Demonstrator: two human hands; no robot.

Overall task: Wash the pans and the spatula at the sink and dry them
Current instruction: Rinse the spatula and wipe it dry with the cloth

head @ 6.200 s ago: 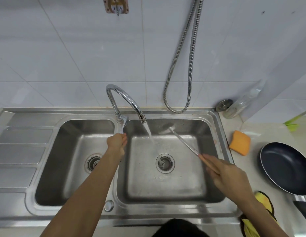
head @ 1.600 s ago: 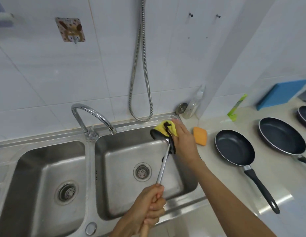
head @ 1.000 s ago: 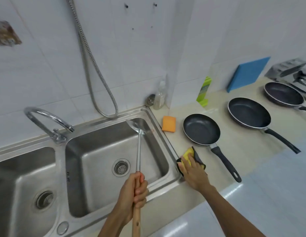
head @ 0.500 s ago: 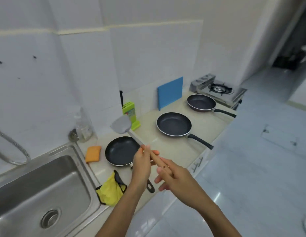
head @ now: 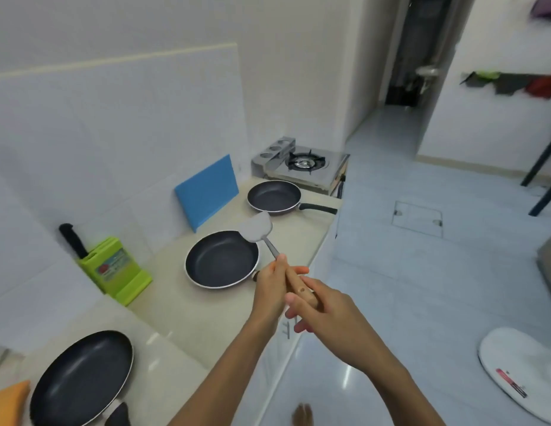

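Spatula [head: 258,229] was held over the counter [head: 181,309], blade near middle pan [head: 221,261] rim. Left hand [head: 272,284] and right hand [head: 326,315] both curled round its handle. Looked like a hand-to-hand transfer, likely before set-down.

The tabletop [head: 188,312] bears a near pan [head: 80,379], middle pan [head: 220,259], far pan [head: 274,195] and green knife block [head: 114,269]. Perhaps an orange sponge [head: 9,401] too.

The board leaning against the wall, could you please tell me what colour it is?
The board is plain blue, clearest in the head view.
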